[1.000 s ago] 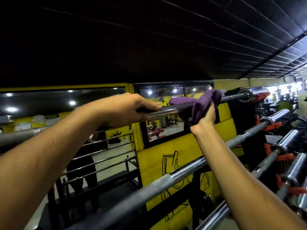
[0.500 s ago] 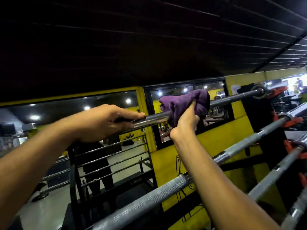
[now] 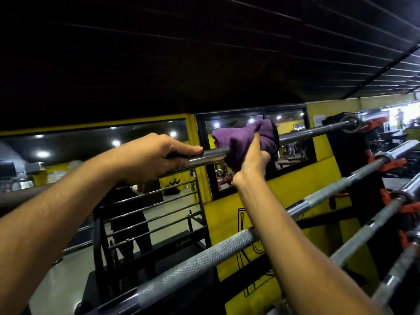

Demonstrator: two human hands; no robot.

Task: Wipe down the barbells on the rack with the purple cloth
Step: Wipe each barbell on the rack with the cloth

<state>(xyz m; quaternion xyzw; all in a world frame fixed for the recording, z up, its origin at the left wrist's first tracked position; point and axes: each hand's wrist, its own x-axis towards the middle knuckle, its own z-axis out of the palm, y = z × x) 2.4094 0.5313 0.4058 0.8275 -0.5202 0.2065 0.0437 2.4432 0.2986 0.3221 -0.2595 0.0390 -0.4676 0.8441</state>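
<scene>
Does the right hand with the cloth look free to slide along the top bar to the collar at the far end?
Probably yes. The right hand wraps the cloth round the top bar, and the shaft looks bare up to the collar. Whether the arm reaches is uncertain.

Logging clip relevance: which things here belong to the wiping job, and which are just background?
In the job:
- purple cloth, gripped by right hand
- top barbell, held by left hand
- lower barbells

Background:
- mirror
- yellow wall
- black railing

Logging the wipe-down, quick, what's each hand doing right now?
Left hand: grip closed around the top barbell.
Right hand: grip closed on the purple cloth, wrapped over that bar.
</scene>
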